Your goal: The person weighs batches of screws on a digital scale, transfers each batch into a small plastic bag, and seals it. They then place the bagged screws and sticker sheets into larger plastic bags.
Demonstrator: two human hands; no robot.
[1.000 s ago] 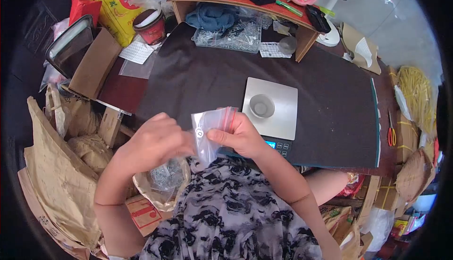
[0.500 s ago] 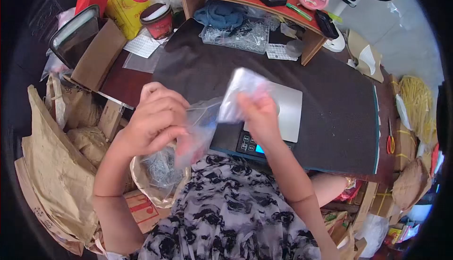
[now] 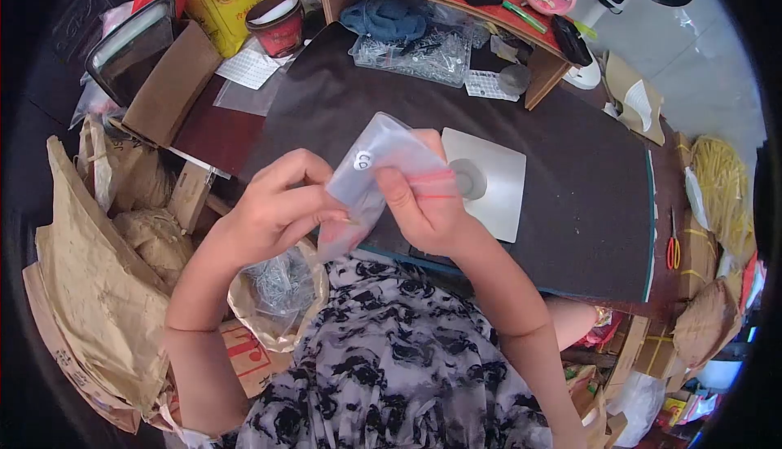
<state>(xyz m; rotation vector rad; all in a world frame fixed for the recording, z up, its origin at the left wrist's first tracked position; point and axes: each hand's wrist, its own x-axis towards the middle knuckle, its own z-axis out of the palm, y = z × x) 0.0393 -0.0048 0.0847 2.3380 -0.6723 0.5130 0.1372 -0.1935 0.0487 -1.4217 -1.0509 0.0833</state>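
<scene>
My right hand [image 3: 428, 221] is closed around a stack of clear zip bags [image 3: 366, 160], thumb on top. Red stripes run across the stack near my palm, and a small white label marks its upper left. My left hand [image 3: 273, 209] pinches a clear plastic bag [image 3: 346, 225] at the lower left of the stack; some red shows through it. Both hands are above the near edge of the dark mat. Just right of my right hand lies a silver scale [image 3: 503, 188] with a round grey piece [image 3: 470, 178] on its plate. My right forearm hides its control panel.
A clear box of screws [image 3: 415, 59] sits under the wooden shelf [image 3: 541, 82] at the back. By my lap, an open paper bag [image 3: 244, 302] holds a plastic bag of small metal pieces [image 3: 281, 280]. Scissors [image 3: 673, 249] lie at the right edge; cardboard [image 3: 173, 82] stands left.
My hands have come together. My right hand and the stack have moved left and turned, and my left hand now pinches at the stack's lower edge. The round piece on the scale shows more.
</scene>
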